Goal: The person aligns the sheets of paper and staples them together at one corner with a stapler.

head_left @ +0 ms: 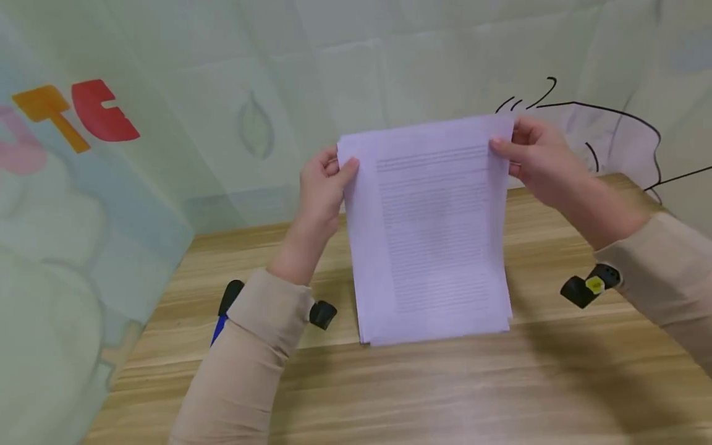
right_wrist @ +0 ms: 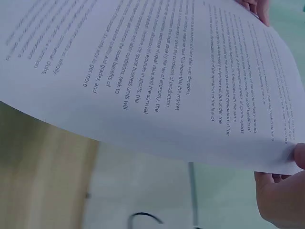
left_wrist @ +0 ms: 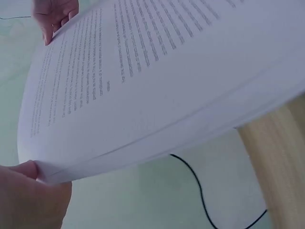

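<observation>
A thin stack of printed paper sheets (head_left: 439,241) hangs upright between both hands, its lower edges slightly uneven. My left hand (head_left: 324,188) pinches the upper left corner, thumb on the printed face and fingers behind. At the upper right corner my right hand (head_left: 536,154) pinches the stack the same way. Lines of text run across the paper (left_wrist: 157,90) in the left wrist view, where more than one sheet edge shows. In the right wrist view the sheet (right_wrist: 157,129) bows a little toward its edge. The fingers behind the paper are partly hidden.
Below the paper lies a wood-grain table (head_left: 434,389). A black-and-blue object (head_left: 228,303) is on it, partly covered by the left sleeve. Behind stands a pale green printed cloth (head_left: 250,62) with coloured letters and black line drawings.
</observation>
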`<action>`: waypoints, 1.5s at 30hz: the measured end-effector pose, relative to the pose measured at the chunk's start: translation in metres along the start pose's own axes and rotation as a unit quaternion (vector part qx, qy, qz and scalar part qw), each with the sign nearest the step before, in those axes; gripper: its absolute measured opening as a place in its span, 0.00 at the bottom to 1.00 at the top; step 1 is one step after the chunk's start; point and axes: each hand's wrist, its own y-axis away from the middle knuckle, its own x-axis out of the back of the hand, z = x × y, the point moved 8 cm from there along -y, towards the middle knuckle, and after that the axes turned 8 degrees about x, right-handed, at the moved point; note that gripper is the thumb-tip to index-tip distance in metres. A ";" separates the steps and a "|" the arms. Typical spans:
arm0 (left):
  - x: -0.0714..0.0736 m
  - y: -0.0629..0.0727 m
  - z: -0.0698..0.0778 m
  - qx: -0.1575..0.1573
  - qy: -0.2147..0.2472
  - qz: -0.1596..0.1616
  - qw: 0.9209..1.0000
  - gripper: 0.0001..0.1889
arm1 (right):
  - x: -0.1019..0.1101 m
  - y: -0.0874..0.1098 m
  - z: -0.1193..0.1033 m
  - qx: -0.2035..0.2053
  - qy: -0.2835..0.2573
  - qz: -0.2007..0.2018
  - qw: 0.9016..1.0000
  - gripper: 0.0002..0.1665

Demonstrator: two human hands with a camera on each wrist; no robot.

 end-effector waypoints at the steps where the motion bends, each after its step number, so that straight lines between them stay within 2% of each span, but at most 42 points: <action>1: -0.001 0.001 0.011 -0.019 0.003 0.003 1.000 0.17 | -0.002 -0.003 -0.010 0.014 -0.018 0.001 1.000 0.11; 5: -0.007 0.009 0.048 -0.090 0.023 -0.002 0.996 0.15 | -0.011 -0.009 -0.046 0.074 -0.069 -0.006 0.995 0.14; 9: -0.011 0.011 0.063 -0.124 0.081 -0.016 0.989 0.14 | -0.017 -0.011 -0.074 0.149 -0.092 -0.029 0.984 0.15; 12: -0.014 0.005 0.053 -0.111 0.105 -0.021 0.988 0.15 | -0.016 -0.011 -0.074 0.174 -0.086 -0.036 0.980 0.12; 14: -0.015 -0.001 0.036 -0.083 0.096 -0.014 0.992 0.14 | -0.012 -0.010 -0.059 0.150 -0.060 -0.031 0.986 0.11; 17: -0.016 -0.007 0.009 -0.042 0.064 -0.006 0.997 0.14 | -0.008 -0.007 -0.029 0.087 0.000 -0.040 0.995 0.11; 20: -0.017 -0.009 -0.004 -0.039 0.039 -0.008 0.998 0.14 | -0.008 -0.005 -0.013 0.062 0.043 -0.062 0.995 0.15; 22: -0.019 -0.009 -0.004 -0.057 0.032 -0.012 0.998 0.14 | -0.009 -0.006 -0.012 0.074 0.048 -0.071 0.994 0.16; 26: -0.021 -0.007 0.003 -0.077 0.040 -0.003 0.996 0.11 | -0.013 -0.008 -0.016 0.090 0.018 -0.066 0.994 0.15; 30: -0.021 -0.003 0.011 -0.093 0.049 0.004 0.994 0.10 | -0.013 -0.008 -0.020 0.092 -0.019 -0.047 0.994 0.14; 34: -0.021 0.001 0.014 -0.111 0.028 0.012 0.993 0.09 | -0.010 -0.010 -0.024 0.091 -0.038 -0.023 0.995 0.11; 37: -0.019 0.000 0.010 -0.103 0.013 0.013 0.995 0.11 | -0.007 -0.011 -0.021 0.072 -0.036 -0.014 0.997 0.10; 41: -0.016 -0.002 0.000 -0.081 0.020 0.004 0.997 0.12 | -0.007 -0.010 -0.014 0.050 -0.029 -0.014 0.998 0.12; 45: -0.014 -0.003 0.000 -0.091 0.031 0.004 0.995 0.11 | -0.010 -0.011 -0.018 0.075 -0.034 -0.011 0.997 0.11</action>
